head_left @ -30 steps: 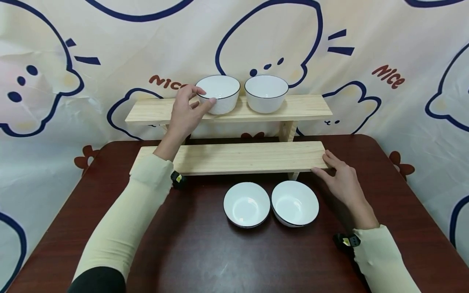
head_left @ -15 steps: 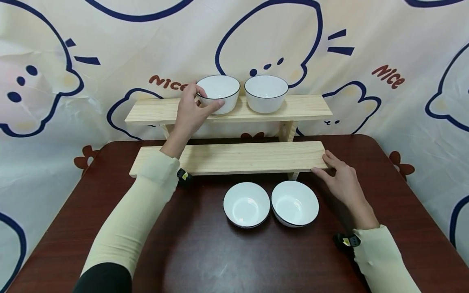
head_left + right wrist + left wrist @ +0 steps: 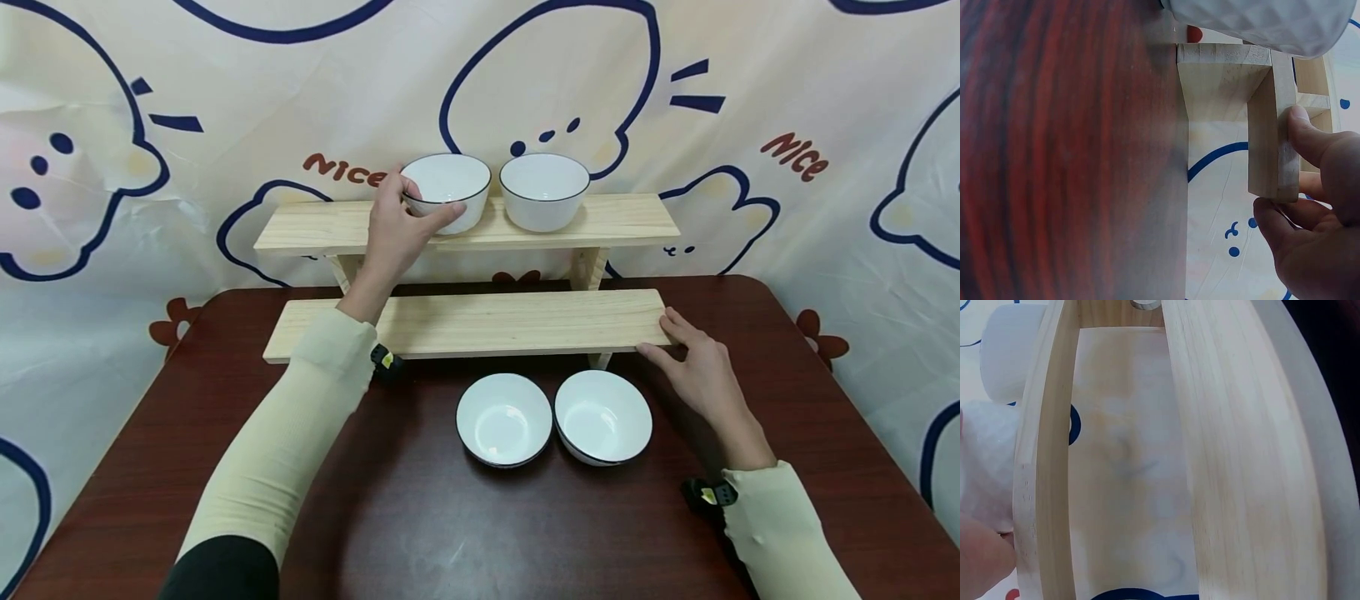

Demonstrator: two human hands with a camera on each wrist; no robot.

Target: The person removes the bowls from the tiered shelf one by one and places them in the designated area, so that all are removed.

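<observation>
On the upper board of a two-tier wooden shelf [image 3: 480, 323] stand two white bowls with dark rims. My left hand [image 3: 401, 229] holds the left bowl [image 3: 459, 179], thumb along its front and fingers at the rim. Close beside it is the right bowl [image 3: 545, 187]. In the left wrist view only part of the thumb [image 3: 985, 559] shows, against the bowl's dimpled side [image 3: 988, 465]. My right hand [image 3: 697, 367] grips the right end of the lower board; in the right wrist view its thumb and fingers pinch the board's end [image 3: 1288, 147].
Two more white bowls, a left one [image 3: 504, 419] and a right one [image 3: 603, 417], sit side by side on the dark wooden table [image 3: 450, 533] in front of the shelf. A printed cloth [image 3: 337, 92] hangs behind and at both sides.
My left hand has shifted slightly right, its thumb sliding further along the front of the left bowl. The bowls and my right hand stay where they were.
</observation>
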